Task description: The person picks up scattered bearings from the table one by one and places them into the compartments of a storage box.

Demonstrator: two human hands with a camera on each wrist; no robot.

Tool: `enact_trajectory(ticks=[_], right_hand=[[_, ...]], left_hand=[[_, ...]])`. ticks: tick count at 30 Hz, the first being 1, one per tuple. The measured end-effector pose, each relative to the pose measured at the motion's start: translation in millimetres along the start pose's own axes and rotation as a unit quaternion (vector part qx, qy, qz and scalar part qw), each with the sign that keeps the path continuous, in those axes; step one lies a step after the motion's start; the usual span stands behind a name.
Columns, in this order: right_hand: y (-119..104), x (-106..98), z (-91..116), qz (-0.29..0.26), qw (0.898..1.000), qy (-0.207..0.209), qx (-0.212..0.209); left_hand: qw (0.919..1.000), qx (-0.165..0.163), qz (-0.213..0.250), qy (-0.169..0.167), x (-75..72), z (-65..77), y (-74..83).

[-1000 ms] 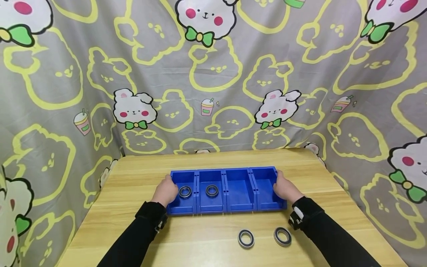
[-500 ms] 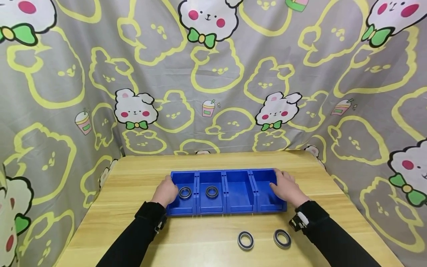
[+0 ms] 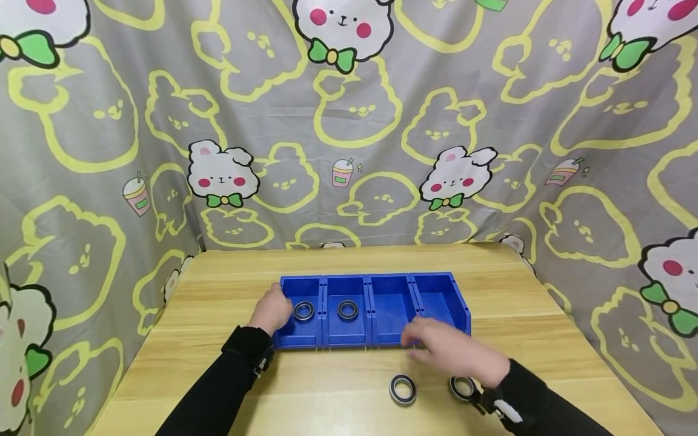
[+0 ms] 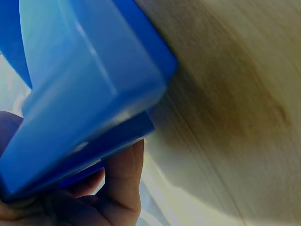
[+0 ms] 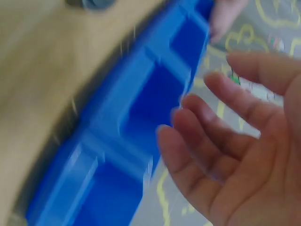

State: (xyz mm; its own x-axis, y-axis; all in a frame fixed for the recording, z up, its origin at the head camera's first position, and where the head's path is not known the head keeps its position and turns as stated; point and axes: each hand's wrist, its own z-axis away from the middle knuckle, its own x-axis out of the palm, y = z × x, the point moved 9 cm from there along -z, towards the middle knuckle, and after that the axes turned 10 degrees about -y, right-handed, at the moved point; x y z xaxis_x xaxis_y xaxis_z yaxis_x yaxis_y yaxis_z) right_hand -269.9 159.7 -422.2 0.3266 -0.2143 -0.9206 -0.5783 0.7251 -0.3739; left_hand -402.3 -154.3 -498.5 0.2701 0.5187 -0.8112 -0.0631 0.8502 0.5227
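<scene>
My right hand [image 3: 455, 356] has left the right end of the blue plastic four-compartment tray [image 3: 392, 334] and now hovers, fingers loose and holding nothing, over the wooden worktop [image 3: 218, 284] just above the two loose black-and-steel bearing rings [image 3: 403, 389]; I judge a pick-up comes next. My left hand [image 3: 271, 310] keeps its grip curled on the tray's left end. Two more rings [image 3: 303, 311] lie in the two left compartments. The right-hand loose ring [image 3: 462, 387] is half hidden by my wrist, and both wrist views are blurred.
</scene>
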Motion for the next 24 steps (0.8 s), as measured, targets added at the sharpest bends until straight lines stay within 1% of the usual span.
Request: enact_trajectory(ticks=[2,3,5,7,11,14,17,21,24], right_hand=[[-9.9,17.6,0.6,0.006,0.999,-0.049,-0.015],[-13.7,25.7,1.1,0.014,0.998,-0.065,-0.023],[-17.9,40.4,2.3,0.029,0.995,-0.087,-0.031],[-19.3,52.8,3.7,0.04,0.993,-0.101,-0.037],[-18.8,68.2,4.9,0.039,0.993,-0.102,-0.048],[-18.3,72.8,4.0,0.033,0.994,-0.091,-0.057],[-18.2,77.4,2.5,0.029,0.994,-0.09,-0.059],[-18.4,84.5,1.3,0.027,0.993,-0.104,-0.05],[-19.4,86.2,1.0,0.036,0.993,-0.105,-0.041]], left_hand=[[1.0,0.001,0.001,0.001,-0.3,-0.3,0.3],[1.0,0.002,0.0,0.002,-0.2,-0.7,0.3],[1.0,0.006,-0.003,0.005,0.0,-1.4,0.4],[1.0,0.007,-0.003,0.005,0.4,-2.2,0.0],[1.0,0.005,0.001,0.007,0.3,-1.7,-0.8],[0.9999,0.006,0.001,0.008,-0.4,-1.0,0.1],[0.9999,0.009,0.0,0.008,-1.0,-0.6,1.1],[0.9999,0.008,-0.003,0.01,-1.2,-0.5,1.5],[0.9999,0.005,-0.003,0.009,-0.6,-1.1,1.4]])
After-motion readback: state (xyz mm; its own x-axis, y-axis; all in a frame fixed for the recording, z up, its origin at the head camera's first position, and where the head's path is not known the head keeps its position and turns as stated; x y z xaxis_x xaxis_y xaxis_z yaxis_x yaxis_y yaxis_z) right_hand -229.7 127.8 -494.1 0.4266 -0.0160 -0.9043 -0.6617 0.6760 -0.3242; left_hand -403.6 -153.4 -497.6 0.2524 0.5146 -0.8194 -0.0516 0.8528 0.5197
